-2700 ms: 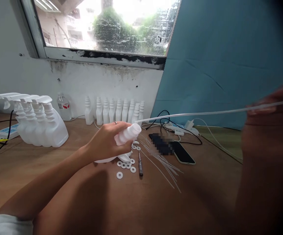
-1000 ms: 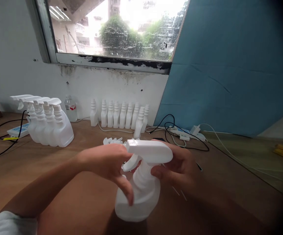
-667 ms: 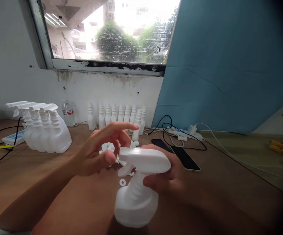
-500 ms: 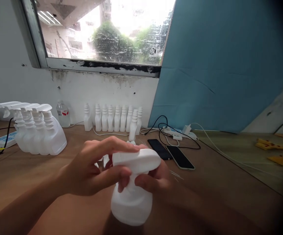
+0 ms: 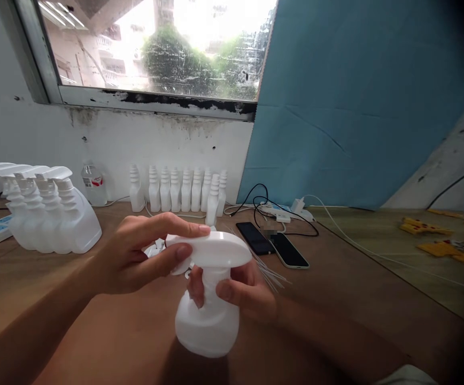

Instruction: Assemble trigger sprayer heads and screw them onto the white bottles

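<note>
A white spray bottle [image 5: 208, 329] with a trigger spray head [image 5: 219, 248] on its neck is in front of me at the middle of the view. My left hand [image 5: 147, 254] grips the nozzle end of the head, fingers on top and thumb at the side. Around the bottle's neck, just under the head, my right hand [image 5: 244, 294] is wrapped, its fingertips showing on the left side. Small white parts [image 5: 155, 248] lie behind my left hand, partly hidden. Thin white tubes [image 5: 270, 272] lie on the table beyond my right hand.
At the left stand several spray bottles with heads [image 5: 55, 214]. A row of headless white bottles [image 5: 176, 192] lines the wall beside a clear labelled bottle [image 5: 94, 184]. Two phones [image 5: 290, 250], black cables and a power strip [image 5: 292, 211] lie right of centre. Yellow pieces [image 5: 426, 227] are far right.
The spray head has turned and now shows more side-on, and the tubes are more visible. My right fingers now wrap the neck lower down. The whole view has shifted slightly.
</note>
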Demonstrator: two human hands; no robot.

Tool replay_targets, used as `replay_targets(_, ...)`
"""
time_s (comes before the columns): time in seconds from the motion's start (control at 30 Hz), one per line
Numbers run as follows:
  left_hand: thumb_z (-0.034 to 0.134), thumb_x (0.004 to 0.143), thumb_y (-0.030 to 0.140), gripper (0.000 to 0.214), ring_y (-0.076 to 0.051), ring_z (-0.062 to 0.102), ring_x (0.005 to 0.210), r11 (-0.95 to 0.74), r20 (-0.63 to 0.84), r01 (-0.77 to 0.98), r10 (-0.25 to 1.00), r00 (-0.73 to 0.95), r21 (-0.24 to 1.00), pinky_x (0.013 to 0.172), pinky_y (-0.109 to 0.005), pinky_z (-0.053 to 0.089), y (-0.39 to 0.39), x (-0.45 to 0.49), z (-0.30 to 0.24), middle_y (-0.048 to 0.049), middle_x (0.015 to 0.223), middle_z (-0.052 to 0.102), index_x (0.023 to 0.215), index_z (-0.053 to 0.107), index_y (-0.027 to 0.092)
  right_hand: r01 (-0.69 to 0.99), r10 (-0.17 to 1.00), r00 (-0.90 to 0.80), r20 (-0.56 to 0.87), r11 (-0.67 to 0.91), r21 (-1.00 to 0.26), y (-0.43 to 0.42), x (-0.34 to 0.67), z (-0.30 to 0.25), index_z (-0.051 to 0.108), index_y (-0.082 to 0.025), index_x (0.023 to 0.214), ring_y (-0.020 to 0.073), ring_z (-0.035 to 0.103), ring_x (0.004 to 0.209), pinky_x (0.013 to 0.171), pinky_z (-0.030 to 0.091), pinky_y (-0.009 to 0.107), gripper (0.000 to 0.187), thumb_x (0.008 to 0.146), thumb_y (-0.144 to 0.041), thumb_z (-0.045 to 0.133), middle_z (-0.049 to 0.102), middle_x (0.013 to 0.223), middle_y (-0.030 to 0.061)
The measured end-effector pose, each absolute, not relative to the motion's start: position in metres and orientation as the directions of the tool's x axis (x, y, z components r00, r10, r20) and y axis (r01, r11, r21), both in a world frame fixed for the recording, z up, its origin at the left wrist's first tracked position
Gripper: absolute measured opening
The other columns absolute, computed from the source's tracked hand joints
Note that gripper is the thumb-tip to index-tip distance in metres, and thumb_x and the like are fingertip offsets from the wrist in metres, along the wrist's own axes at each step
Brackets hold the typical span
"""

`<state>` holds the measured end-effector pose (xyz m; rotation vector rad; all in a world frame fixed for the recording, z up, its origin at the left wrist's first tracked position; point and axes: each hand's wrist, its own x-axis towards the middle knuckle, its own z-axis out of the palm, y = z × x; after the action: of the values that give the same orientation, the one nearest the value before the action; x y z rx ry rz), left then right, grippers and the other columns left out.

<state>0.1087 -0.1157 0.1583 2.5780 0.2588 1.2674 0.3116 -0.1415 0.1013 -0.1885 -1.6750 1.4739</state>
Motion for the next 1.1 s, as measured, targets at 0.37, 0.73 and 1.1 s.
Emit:
replay_targets(0.37,0.052,0.089,0.008,0.029,-0.006,0.058,0.044,-0.926,0.77,-0.097,0.243,0.59,0.366,0.04,-0.014,0.044,-0.114,0.117,0.156,-0.0004,0.065,0.069,0.116,0.061,0.015,-0.458,0.634,-0.579,0.513,0.267,-0.848,-0.144,0.312,0.098,0.047,-0.014,0.091,0.0153,0.056,0.07,0.066,0.045,0.031,0.025,0.088,-0.038,0.054,0.059,0.079,0.0071)
replay_targets(0.73,0.052,0.089,0.011,0.024,-0.006,0.057,0.043,-0.932,0.769,-0.08,0.241,0.592,0.354,0.04,-0.013,0.044,-0.117,0.117,0.157,-0.0011,0.062,0.067,0.111,0.062,0.012,-0.401,0.719,-0.512,0.47,0.283,-0.871,-0.147,0.308,0.098,0.039,-0.018,0.096,0.0127,0.057,0.066,0.062,0.043,0.027,0.034,0.081,-0.028,0.068,0.06,0.077,0.0019)
replay_targets(1.1,0.053,0.089,0.011,0.023,-0.006,0.058,0.042,-0.932,0.772,-0.073,0.247,0.586,0.354,0.038,-0.012,0.042,-0.116,0.12,0.156,0.0001,0.061,0.068,0.109,0.062,0.013,-0.294,0.763,-0.495,0.415,0.302,-0.907,-0.149,0.31,0.105,0.039,-0.018,0.092,0.0145,0.058,0.067,0.065,0.045,0.029,0.036,0.077,-0.026,0.07,0.061,0.074,0.002)
